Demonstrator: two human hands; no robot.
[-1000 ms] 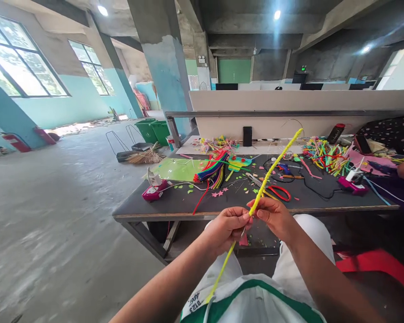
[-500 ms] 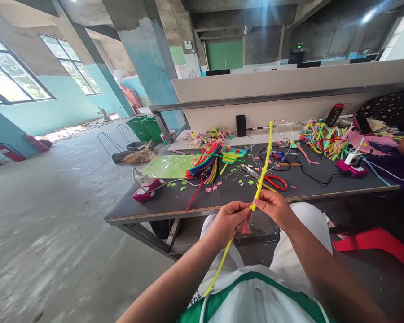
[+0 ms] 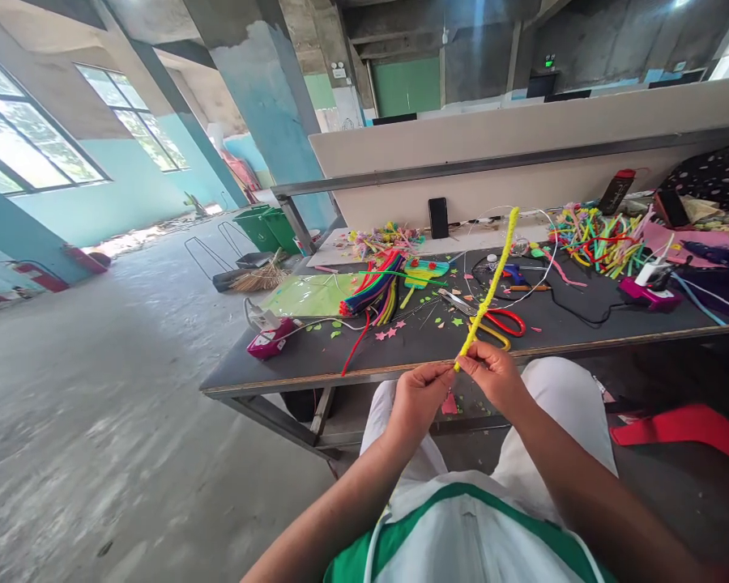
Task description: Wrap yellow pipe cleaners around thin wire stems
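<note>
A yellow pipe cleaner (image 3: 492, 283) slants up and to the right from my hands; its lower part looks thicker and wound. My right hand (image 3: 489, 368) pinches it near its lower end. My left hand (image 3: 422, 393) is closed at the same end, fingertips pressed together against the yellow stem. The part inside my fingers is hidden. Beyond the stem on the table lie red-handled scissors (image 3: 507, 322) and a yellow handle loop (image 3: 492, 334). A thin clear wire loop (image 3: 556, 243) curves behind it.
On the dark table (image 3: 304, 364) lie bundled coloured pipe cleaners (image 3: 377, 287), a tangled heap (image 3: 601, 243), a blue glue gun (image 3: 513, 274) with its cord, and paper stars (image 3: 390, 333). Purple power strips (image 3: 273, 338) sit at left and right. A phone (image 3: 438, 218) leans against the partition.
The stem leans further right, and my hands stay together at its lower end. The yellow strand that hung below my left hand no longer shows. The view has shifted slightly.
</note>
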